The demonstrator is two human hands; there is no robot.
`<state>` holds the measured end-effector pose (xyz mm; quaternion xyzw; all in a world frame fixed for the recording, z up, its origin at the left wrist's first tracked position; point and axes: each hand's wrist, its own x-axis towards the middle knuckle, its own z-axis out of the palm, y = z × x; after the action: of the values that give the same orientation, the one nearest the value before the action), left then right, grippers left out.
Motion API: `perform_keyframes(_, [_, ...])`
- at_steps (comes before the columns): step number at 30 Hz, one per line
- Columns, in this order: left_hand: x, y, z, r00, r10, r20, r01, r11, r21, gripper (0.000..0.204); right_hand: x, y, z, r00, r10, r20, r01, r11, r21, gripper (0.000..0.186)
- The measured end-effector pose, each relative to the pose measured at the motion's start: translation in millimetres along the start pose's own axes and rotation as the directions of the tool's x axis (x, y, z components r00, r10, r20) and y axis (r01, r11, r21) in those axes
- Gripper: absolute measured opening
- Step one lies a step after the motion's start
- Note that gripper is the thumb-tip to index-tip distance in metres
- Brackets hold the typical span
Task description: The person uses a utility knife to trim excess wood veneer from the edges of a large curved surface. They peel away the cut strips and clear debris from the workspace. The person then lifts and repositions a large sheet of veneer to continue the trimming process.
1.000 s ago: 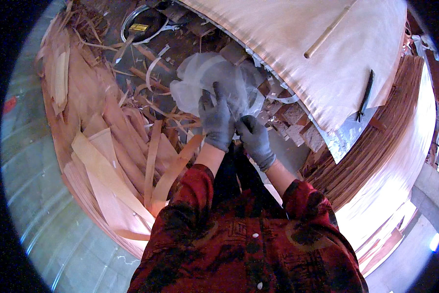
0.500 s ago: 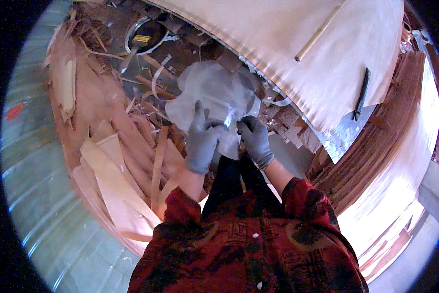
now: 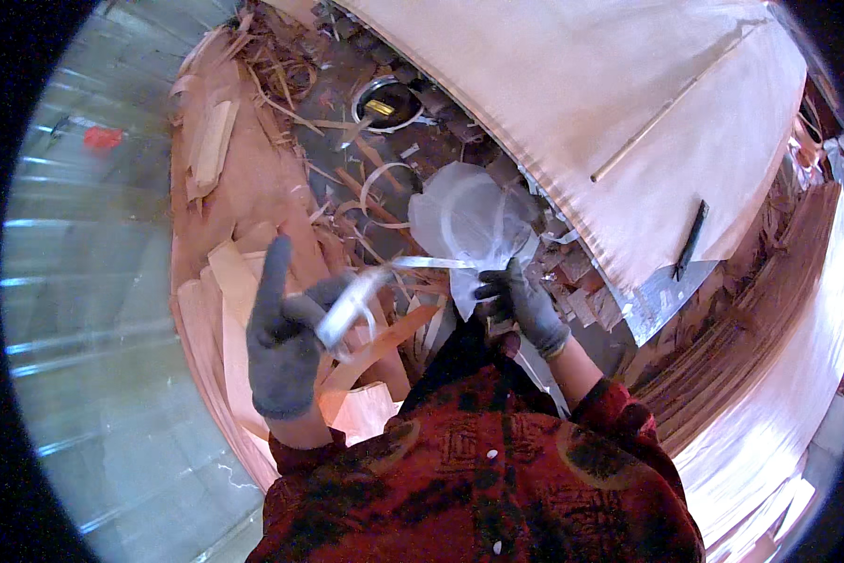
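My left hand (image 3: 286,352), in a grey glove, is out to the left with one finger pointing up. Its other fingers close on a shiny whitish strip (image 3: 352,310), like tape or plastic film, smeared by motion. That strip stretches across to a crumpled translucent plastic sheet (image 3: 460,211) in front of me. Also gloved in grey, my right hand (image 3: 527,310) grips the sheet's near edge beside the strip's far end. What lies under its fingertips is partly hidden.
Stacked thin wood sheets (image 3: 760,347) stand at the right. A large pale sheet (image 3: 619,103) with a thin stick (image 3: 666,122) and a black bar (image 3: 691,239) spans the upper right. Veneer scraps (image 3: 225,197) lie left; a round ring-rimmed object (image 3: 386,103) sits farther off.
My left hand has swung left and nearer, away from my right hand, drawing the shiny strip out between them. My right hand stays by the plastic sheet. The whole view has shifted.
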<state>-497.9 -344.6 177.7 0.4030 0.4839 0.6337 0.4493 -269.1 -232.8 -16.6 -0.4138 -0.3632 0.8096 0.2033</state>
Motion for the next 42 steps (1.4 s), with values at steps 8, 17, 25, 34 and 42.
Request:
perform_keyframes(8, [-57, 21, -5, 0.742, -0.48, 0.469, 0.23, 0.839, 0.494, 0.091, 0, -51, 62, 0.945, -0.085, 0.315, -0.111, 0.824, 0.556, 0.044])
perform_keyframes(17, [-54, -67, -5, 0.97, 0.01, 0.243, -0.214, 0.506, 0.835, 0.049, -56, -56, 59, 0.737, -0.045, 0.674, 0.673, 0.146, -0.725, 0.023])
perform_keyframes(25, [17, -112, 23, 0.881, -0.224, 0.416, 0.08, 0.938, 0.336, 0.065, -67, -89, 41, 0.871, -0.065, 0.487, 0.473, 0.382, -0.794, 0.031])
perform_keyframes(34, [144, -166, -39, 0.984, -0.153, 0.093, 0.082, 0.849, 0.522, 0.04, 36, -154, 50, 0.918, -0.378, -0.118, 0.342, 0.908, -0.244, 0.033])
perform_keyframes(42, [254, -108, -94, 0.887, -0.321, 0.331, 0.21, 0.92, 0.331, 0.034, 158, -216, 123, 0.937, -0.166, 0.307, 0.322, 0.75, -0.578, 0.067])
